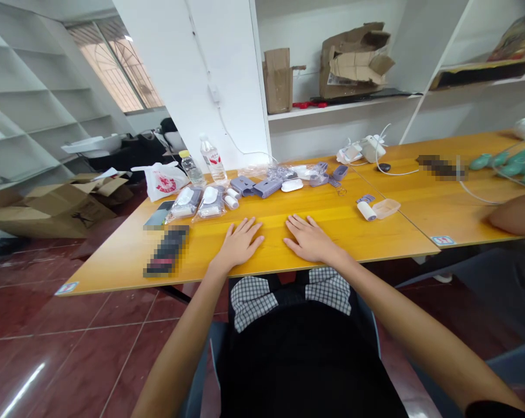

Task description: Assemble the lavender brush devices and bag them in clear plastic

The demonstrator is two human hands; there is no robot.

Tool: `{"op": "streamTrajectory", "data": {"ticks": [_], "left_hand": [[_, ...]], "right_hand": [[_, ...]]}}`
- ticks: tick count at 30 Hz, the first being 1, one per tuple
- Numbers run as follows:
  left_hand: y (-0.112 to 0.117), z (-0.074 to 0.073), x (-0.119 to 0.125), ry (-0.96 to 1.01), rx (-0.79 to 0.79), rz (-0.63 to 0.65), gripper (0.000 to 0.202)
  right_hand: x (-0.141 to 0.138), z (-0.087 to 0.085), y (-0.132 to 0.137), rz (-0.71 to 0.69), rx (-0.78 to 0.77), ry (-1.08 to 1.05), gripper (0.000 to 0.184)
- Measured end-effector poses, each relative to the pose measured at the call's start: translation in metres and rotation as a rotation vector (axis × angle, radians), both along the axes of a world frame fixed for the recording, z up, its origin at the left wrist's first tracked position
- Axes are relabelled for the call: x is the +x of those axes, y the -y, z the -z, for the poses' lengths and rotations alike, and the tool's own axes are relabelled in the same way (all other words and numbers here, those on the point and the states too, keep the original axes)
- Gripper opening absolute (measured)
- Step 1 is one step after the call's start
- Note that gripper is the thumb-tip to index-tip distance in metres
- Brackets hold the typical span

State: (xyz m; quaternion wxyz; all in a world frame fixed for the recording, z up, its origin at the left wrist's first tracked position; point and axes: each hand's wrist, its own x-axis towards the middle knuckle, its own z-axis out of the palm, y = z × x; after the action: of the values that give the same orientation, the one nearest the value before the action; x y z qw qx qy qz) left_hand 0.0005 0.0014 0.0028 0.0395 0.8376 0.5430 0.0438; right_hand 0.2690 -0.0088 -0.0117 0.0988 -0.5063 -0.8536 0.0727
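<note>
My left hand [239, 242] lies flat, palm down, on the yellow wooden table [127, 255] near its front edge, fingers spread and holding nothing. My right hand [309, 238] rests flat beside it, a small gap between them, fingers also stretched out and empty. Beyond my fingertips lie grey plastic parts [266, 187], clear bags with white parts [210, 203] and small white rolls [231, 201]. A white roll [366, 211] and a shallow clear tray [386, 208] sit further right.
Two water bottles [213, 160] and a white plastic bag [163, 180] stand at the table's back left. A second table [453, 197] adjoins on the right, with white chargers [370, 148] and another person's arm [514, 213]. Cardboard boxes [66, 203] lie on the red tiled floor at left.
</note>
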Motion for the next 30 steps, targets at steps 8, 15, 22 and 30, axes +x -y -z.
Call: {"op": "streamTrajectory", "data": {"ticks": [8,15,22,30], "left_hand": [[-0.014,-0.002,-0.002,0.010,0.135,0.020,0.054],[-0.070,-0.017,0.006,-0.092,0.142,0.012,0.062],[-0.124,-0.017,0.045,0.101,0.211,-0.048,0.064],[-0.130,-0.007,0.048,0.041,0.316,-0.093,0.055]], "right_hand": [[0.001,-0.002,0.002,-0.011,0.005,-0.028,0.070],[0.001,-0.005,0.004,-0.013,0.009,-0.041,0.066],[0.001,-0.006,0.004,-0.013,0.025,-0.042,0.063],[0.001,-0.006,0.004,-0.016,0.020,-0.050,0.063]]}}
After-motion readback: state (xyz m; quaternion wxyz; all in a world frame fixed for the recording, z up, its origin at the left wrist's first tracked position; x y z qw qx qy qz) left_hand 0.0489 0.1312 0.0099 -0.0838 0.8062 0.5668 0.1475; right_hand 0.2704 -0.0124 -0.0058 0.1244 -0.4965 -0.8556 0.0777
